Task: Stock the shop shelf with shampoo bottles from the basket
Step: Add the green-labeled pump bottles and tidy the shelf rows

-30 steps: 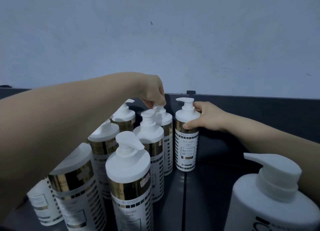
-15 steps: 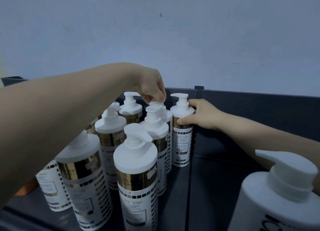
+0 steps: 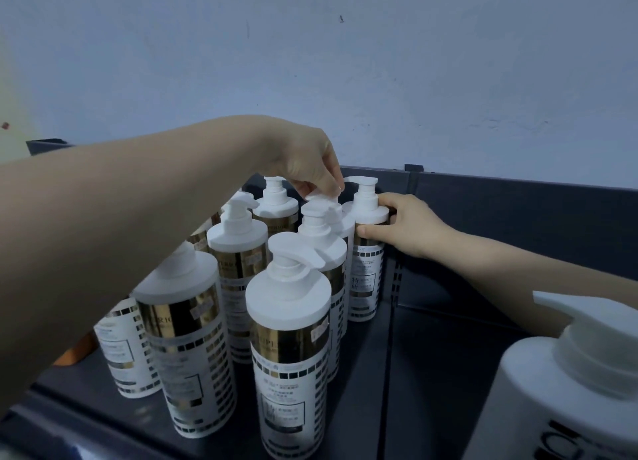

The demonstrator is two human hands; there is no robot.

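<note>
Several white pump bottles of shampoo with gold bands stand in rows on the dark shelf (image 3: 435,356). My left hand (image 3: 310,162) reaches over them from the left and pinches the pump head of a back-row bottle (image 3: 324,200). My right hand (image 3: 407,225) grips the shoulder of the rightmost back bottle (image 3: 366,252), which stands upright against that neighbour. The nearest bottle (image 3: 290,339) stands at the front of the group. No basket is in view.
A large white pump bottle (image 3: 566,383) fills the lower right corner, close to the camera. The shelf's dark back panel (image 3: 518,211) runs behind the bottles, with a pale wall (image 3: 345,62) above. Something orange (image 3: 74,352) shows at the left under my forearm.
The bottle in my right hand has slid left until it stands against its neighbour. My left hand stays on the back-row pump head. The camera has come a little closer.
</note>
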